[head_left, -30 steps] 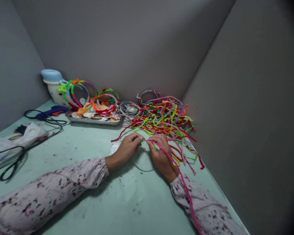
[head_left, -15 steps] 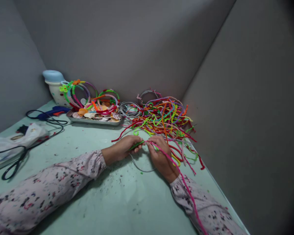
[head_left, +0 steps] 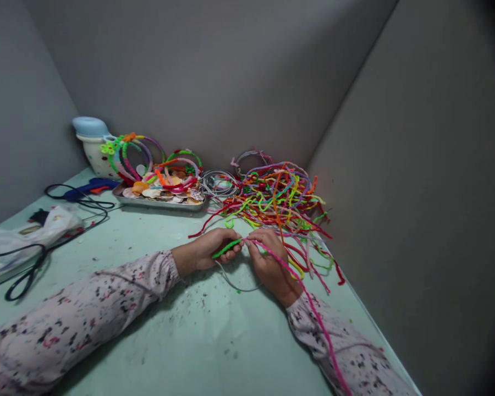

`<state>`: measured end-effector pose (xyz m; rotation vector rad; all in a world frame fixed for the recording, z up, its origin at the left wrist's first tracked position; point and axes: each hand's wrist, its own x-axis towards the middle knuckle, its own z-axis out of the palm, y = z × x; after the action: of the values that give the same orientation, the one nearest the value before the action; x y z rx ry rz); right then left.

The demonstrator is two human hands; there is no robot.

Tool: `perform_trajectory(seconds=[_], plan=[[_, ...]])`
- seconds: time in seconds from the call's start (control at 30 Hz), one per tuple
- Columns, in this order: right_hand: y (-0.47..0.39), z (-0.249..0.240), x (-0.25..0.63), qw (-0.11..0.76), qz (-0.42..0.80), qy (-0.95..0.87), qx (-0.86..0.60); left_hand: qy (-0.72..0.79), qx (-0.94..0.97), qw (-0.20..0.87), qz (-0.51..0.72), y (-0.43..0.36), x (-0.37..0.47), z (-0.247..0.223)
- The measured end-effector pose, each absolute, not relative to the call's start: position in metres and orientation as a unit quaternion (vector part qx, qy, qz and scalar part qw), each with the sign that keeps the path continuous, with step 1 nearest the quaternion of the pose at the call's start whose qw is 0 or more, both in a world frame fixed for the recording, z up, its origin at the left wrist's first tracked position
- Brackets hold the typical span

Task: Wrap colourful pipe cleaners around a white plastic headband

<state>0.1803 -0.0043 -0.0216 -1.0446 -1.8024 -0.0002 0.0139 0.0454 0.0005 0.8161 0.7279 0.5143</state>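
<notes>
My left hand [head_left: 214, 248] is closed on a grey wire [head_left: 235, 287] whose upper part is wrapped in green pipe cleaner [head_left: 226, 248]. Between finger and thumb, my right hand [head_left: 268, 264] pinches a bright pink pipe cleaner [head_left: 319, 322] right beside the green wrapping. The pink length trails over my right wrist and sleeve toward the lower edge of the view. Below my hands the bare wire bows in a loop. My fingers partly hide where pink and green meet.
A tangled heap of coloured pipe cleaners [head_left: 280, 192] lies beyond my right hand, beside coiled grey wire [head_left: 218, 184]. A metal tray [head_left: 160, 203] holds shells and wrapped hoops. Farther left are a white container with a blue lid [head_left: 91, 127], a black cord [head_left: 45, 253] and a plastic bag [head_left: 28, 239].
More of the green wrapped part shows below my left fingers, and the wire loop has turned slightly. Both hands stay nearly in place.
</notes>
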Motion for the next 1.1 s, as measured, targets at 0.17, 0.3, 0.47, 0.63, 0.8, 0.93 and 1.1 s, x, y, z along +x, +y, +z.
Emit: perform_trajectory(seconds=[0.17,0.3,0.47,0.63,0.8,0.93,1.1], plan=[[-0.0036,-0.0226,0.1803,0.508,0.000,-0.746,-0.432,0.358,0.371,0.821,0.245,0.0450,0.0153,-0.0001],[-0.0030,-0.0231,0.1801,0.509,-0.002,-0.746,-0.430,0.358,0.376,0.818,0.247,0.0440,0.0159,0.0010],[-0.0025,-0.0230,0.1799,0.512,-0.005,-0.744,-0.428,0.355,0.362,0.827,0.245,0.0434,0.0159,0.0021],[-0.0027,-0.0237,0.1804,0.518,-0.004,-0.744,-0.422,0.348,0.369,0.827,0.244,0.0450,0.0156,-0.0004],[-0.0029,-0.0232,0.1813,0.513,-0.005,-0.753,-0.411,0.351,0.370,0.827,0.239,0.0454,0.0149,-0.0012],[-0.0029,-0.0240,0.1816,0.514,-0.006,-0.754,-0.408,0.349,0.369,0.826,0.243,0.0444,0.0149,0.0006],[-0.0027,-0.0248,0.1820,0.513,-0.009,-0.756,-0.406,0.342,0.370,0.830,0.239,0.0423,0.0148,0.0036]])
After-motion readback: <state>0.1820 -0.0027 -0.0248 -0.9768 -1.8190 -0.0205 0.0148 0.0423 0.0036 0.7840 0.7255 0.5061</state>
